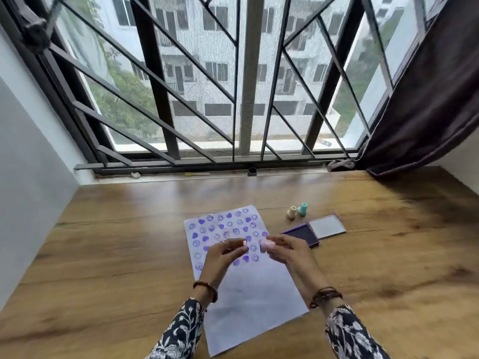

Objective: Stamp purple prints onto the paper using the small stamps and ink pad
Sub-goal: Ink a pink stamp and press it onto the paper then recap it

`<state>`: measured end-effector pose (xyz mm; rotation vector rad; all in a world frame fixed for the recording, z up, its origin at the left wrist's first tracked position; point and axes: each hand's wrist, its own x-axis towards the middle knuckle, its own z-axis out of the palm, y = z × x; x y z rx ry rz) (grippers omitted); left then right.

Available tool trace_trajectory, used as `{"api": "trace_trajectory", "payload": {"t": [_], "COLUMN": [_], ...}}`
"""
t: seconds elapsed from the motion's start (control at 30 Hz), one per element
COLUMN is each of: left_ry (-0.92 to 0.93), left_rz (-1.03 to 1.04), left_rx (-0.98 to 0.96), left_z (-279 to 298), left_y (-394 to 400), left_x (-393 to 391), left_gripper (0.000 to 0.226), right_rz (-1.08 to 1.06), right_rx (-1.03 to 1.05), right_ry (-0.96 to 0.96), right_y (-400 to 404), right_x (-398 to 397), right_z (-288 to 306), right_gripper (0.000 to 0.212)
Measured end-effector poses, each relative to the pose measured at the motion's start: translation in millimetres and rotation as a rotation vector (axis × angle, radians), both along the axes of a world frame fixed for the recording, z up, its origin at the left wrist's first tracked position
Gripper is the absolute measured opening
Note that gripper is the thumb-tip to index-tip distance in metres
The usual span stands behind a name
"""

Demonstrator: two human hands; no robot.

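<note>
Lying on the wooden table (129,242), the paper (255,291) is covered across its far half with purple hearts and smiley prints. Above it both hands are raised: a pale stamp (239,242) is pinched in the left hand (224,257), a pink stamp (265,245) in the right hand (282,251) (both blurred). To the right — beside the sheet — the open ink pad (302,234) is seen, with two small stamps (296,211) standing just beyond it.

A wooden table (375,255) meets a window sill under a barred window (155,81). A dark curtain (427,99) hangs at the right. Beyond the bars stand a pale building (215,47) and green trees (124,99).
</note>
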<state>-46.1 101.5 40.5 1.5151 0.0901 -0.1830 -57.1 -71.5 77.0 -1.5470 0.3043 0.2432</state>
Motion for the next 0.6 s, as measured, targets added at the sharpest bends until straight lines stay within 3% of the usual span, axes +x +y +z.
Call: {"api": "trace_trajectory", "payload": {"t": [0.2, 0.43, 0.6], "left_ry": [0.048, 0.025, -0.015], "left_rz": [-0.059, -0.030, -0.067], "left_rx": [-0.148, -0.158, -0.112], "left_z": [6, 11, 10], "left_y": [-18, -27, -35], "left_x": [-5, 1, 10], "left_gripper": [0.008, 0.018, 0.007], "right_rz": [-0.028, -0.025, 0.013], "right_rx": [-0.129, -0.186, -0.221], "right_ry": [-0.111, -0.149, -0.140], "right_y": [0, -9, -19], "right_x": [-13, -10, 1], "right_z": [20, 30, 32], "right_gripper": [0.027, 0.022, 0.021]}}
